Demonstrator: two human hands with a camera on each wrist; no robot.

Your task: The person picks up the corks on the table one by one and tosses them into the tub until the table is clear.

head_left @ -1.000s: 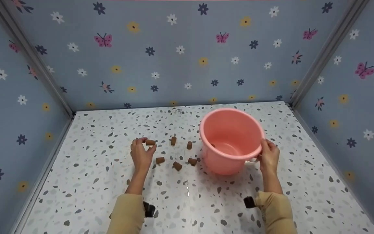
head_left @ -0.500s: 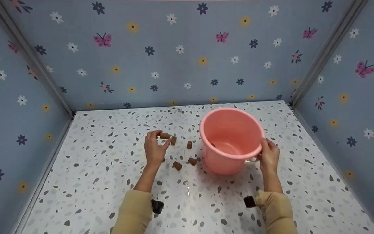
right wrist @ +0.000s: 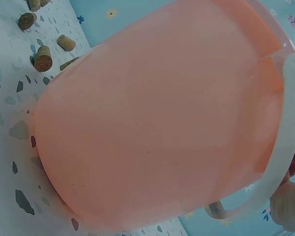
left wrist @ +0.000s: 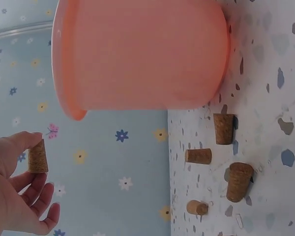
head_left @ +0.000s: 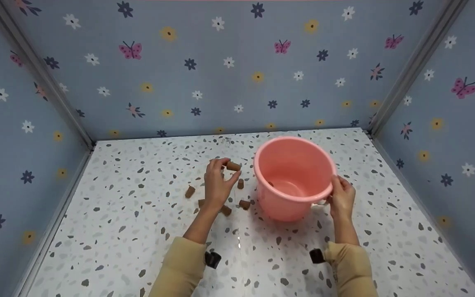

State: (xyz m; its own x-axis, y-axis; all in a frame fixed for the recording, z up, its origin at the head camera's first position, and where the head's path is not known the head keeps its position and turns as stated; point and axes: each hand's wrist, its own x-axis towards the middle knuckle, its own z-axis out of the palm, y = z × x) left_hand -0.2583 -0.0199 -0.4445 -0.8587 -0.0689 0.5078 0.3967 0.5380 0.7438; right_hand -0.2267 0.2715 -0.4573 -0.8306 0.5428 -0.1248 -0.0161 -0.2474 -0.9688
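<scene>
Between the thumb and fingers of my left hand (head_left: 217, 185) a cork stopper (head_left: 233, 166) is pinched, held up off the table just left of the pink bucket (head_left: 283, 208). The left wrist view shows the same cork (left wrist: 38, 158) at the fingertips, apart from the bucket wall (left wrist: 147, 54). My right hand (head_left: 342, 197) grips the bucket's rim on its right side, by the white handle (right wrist: 291, 108). The bucket looks slightly tilted. A small brown bit (head_left: 270, 184) shows inside it, mostly hidden by the rim.
Several loose corks lie on the speckled white table (head_left: 118, 231), among them one cork (head_left: 241, 184) and another cork (head_left: 244, 205) close to the bucket, and one cork (head_left: 190, 192) farther left. Flower-patterned walls (head_left: 237, 82) enclose the back and sides.
My left hand has moved right and a little farther away, carrying the cork toward the bucket. Corks on the left came back into sight. The right hand and bucket stay put.
</scene>
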